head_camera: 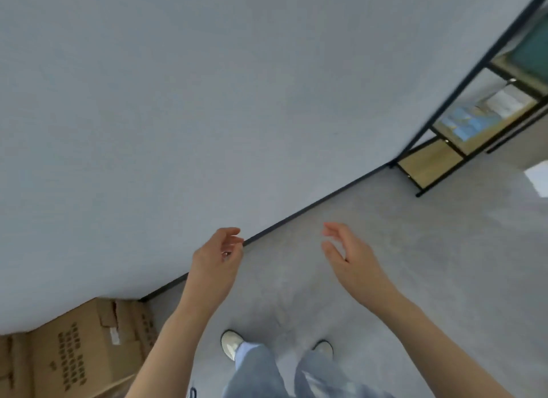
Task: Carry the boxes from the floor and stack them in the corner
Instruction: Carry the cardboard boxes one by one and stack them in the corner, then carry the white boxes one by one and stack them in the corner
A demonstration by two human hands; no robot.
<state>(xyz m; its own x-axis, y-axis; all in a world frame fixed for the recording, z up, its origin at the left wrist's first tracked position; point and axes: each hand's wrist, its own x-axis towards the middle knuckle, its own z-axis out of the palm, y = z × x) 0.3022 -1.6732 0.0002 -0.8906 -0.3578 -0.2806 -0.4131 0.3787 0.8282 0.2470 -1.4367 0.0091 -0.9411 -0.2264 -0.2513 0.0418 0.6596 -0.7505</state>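
A brown cardboard box (86, 347) with dark print stands against the wall at the lower left, and part of another box (9, 365) shows at the frame's left edge. My left hand (216, 261) hangs in the air in the middle, fingers loosely curled, holding nothing. My right hand (347, 255) is raised beside it with relaxed fingers, also empty. Both hands are well to the right of the boxes and above the grey floor (385, 249).
A grey wall (178, 101) fills the upper left, with a dark baseboard (296, 213) running diagonally. A black metal shelf (462, 136) with wooden boards and papers stands at the right. My shoes (231, 344) and jeans show at the bottom.
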